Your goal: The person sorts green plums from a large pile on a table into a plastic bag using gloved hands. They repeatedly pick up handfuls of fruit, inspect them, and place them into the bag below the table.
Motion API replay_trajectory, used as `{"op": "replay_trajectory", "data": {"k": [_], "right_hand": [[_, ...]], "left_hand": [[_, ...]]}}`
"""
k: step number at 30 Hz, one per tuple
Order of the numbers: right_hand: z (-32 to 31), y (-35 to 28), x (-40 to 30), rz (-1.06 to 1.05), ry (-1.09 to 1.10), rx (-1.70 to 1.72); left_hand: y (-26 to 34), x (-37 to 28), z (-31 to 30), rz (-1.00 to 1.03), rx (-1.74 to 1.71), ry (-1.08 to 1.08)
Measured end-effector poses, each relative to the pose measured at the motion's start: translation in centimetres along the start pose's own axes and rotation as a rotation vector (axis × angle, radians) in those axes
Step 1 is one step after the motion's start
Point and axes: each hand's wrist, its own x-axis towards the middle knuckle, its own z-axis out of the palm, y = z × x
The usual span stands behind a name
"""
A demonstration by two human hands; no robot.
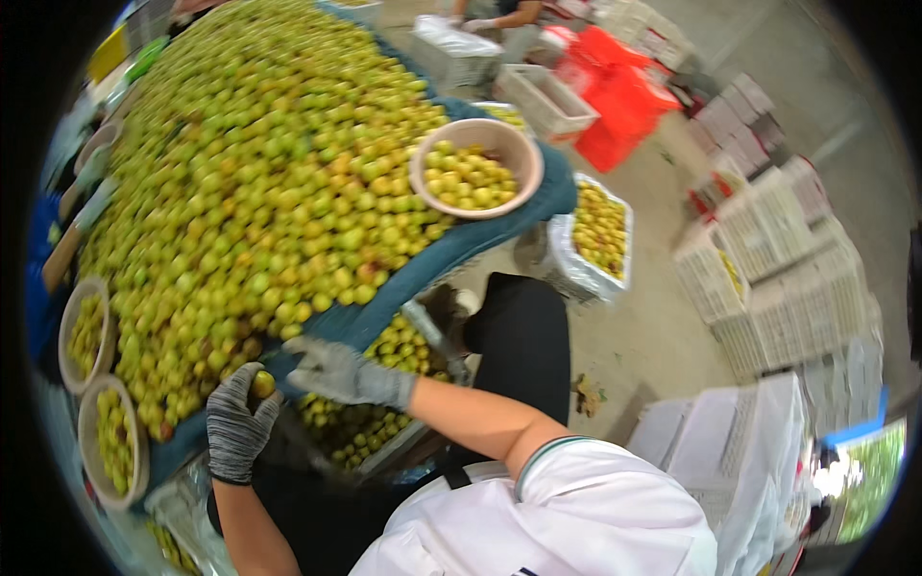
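Observation:
My left hand (236, 426), in a dark grey striped knit glove, grips a round yellow-green fruit (263, 384) between thumb and fingers at the near edge of a large heap of similar fruit (274, 187), perhaps plums. Just to the right, my right hand (337, 371) wears a paler grey glove. Its fingers are apart, and I see nothing in them. It hovers by the blue cloth edge (425, 263) that borders the heap. Below that hand, close to my legs, a crate (392, 441) holds more of the fruit; my forearm hides part of it.
A pinkish basin (533, 169) of fruit rests on the heap's right edge. Two basins (66, 360) (86, 461) stand at left, near a co-worker's gloved hands (94, 201). A lined crate (627, 245) of fruit sits on the floor; stacked crates (799, 295) stand farther right.

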Motion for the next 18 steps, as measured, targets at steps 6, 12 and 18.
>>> {"op": "replay_trajectory", "data": {"k": [6, 12, 18], "right_hand": [[-1.3, 2.1, -4.6, 0.149, -0.009, 0.335], [-1.8, 5.6, -7.8, 0.386, 0.033, 0.264], [-2.0, 5.2, -7.5, 0.358, 0.006, 0.219]], "left_hand": [[-1.9, -12.1, -9.9, -0.486, 0.091, 0.119], [-12.2, -27.1, -15.6, -1.054, 0.441, 0.422], [-12.7, -25.2, -16.1, -0.945, 0.013, 0.812]]}}
